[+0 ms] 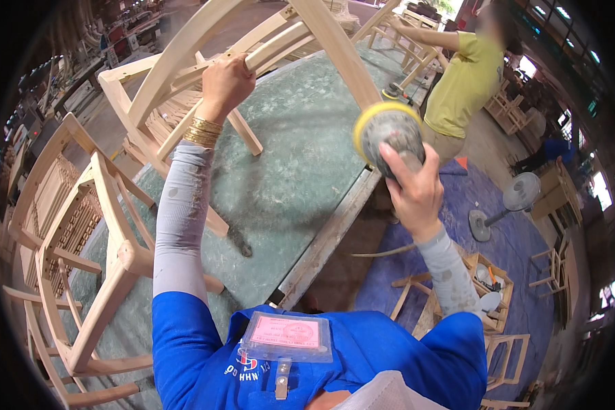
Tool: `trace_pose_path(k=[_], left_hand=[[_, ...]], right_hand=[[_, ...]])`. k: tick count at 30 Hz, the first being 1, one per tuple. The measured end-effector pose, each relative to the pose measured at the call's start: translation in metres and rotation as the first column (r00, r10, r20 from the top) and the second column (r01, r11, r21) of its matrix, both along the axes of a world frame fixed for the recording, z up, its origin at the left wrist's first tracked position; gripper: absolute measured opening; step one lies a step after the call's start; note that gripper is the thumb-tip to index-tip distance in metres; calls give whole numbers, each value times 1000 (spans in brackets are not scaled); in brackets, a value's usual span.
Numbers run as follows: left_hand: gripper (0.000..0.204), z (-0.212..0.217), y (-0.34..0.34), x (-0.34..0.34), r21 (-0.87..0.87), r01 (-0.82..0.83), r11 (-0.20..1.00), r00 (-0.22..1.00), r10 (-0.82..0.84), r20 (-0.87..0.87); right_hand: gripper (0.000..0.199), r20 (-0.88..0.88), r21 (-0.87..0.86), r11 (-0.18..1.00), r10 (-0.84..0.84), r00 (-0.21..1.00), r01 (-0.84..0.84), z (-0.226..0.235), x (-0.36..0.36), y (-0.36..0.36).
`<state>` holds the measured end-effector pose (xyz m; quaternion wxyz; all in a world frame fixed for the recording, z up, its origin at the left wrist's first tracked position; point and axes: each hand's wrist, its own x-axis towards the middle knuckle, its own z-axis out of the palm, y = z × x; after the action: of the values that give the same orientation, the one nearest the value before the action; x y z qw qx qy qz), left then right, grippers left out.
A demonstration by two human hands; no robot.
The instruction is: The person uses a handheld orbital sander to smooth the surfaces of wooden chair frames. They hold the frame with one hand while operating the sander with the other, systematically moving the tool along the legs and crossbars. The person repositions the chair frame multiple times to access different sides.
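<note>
My left hand (228, 82) is closed around a rail of a bare wooden chair frame (158, 72), which is tilted on the green-topped table (301, 147). In my right hand (417, 188) is a round orbital sander (389, 133) with a yellow-edged pad, my fingers wrapped over its grey body. The sander's pad is up against or very close to the lower end of a pale wooden leg (342, 58) of that frame; whether they touch I cannot tell.
Another wooden chair frame (106, 266) stands at the left. Across the table a person in a yellow-green shirt (463, 82) handles another frame. A standing fan (519, 195) and a wooden box of tools (495, 283) are at the right. A hose (383, 253) hangs below my right arm.
</note>
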<state>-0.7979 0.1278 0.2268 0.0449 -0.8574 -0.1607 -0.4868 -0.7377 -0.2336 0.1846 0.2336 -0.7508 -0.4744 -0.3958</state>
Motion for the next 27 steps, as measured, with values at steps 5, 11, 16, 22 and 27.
trace_pose_path(k=[5,11,16,22,27], left_hand=[[15,-1,9,0,42,-28,999,999,27,18],[16,-4,5,-3,37,17,999,1000,-18,13],[13,-6,-8,-20,72,43,996,998,-47,52],[8,-20,-11,-36,96,52,994,998,-54,16],[10,-40,-27,-42,93,181,979,979,-188,73]], right_hand=[[63,-147,-92,988,110,983,-124,-68,-26,-36],[72,-627,-145,866,294,721,-479,-221,-70,39],[82,-806,-277,791,117,580,-545,-310,-85,125],[64,-847,-150,491,383,368,-858,-226,-83,121],[67,-640,375,645,700,317,-666,-76,-62,9]])
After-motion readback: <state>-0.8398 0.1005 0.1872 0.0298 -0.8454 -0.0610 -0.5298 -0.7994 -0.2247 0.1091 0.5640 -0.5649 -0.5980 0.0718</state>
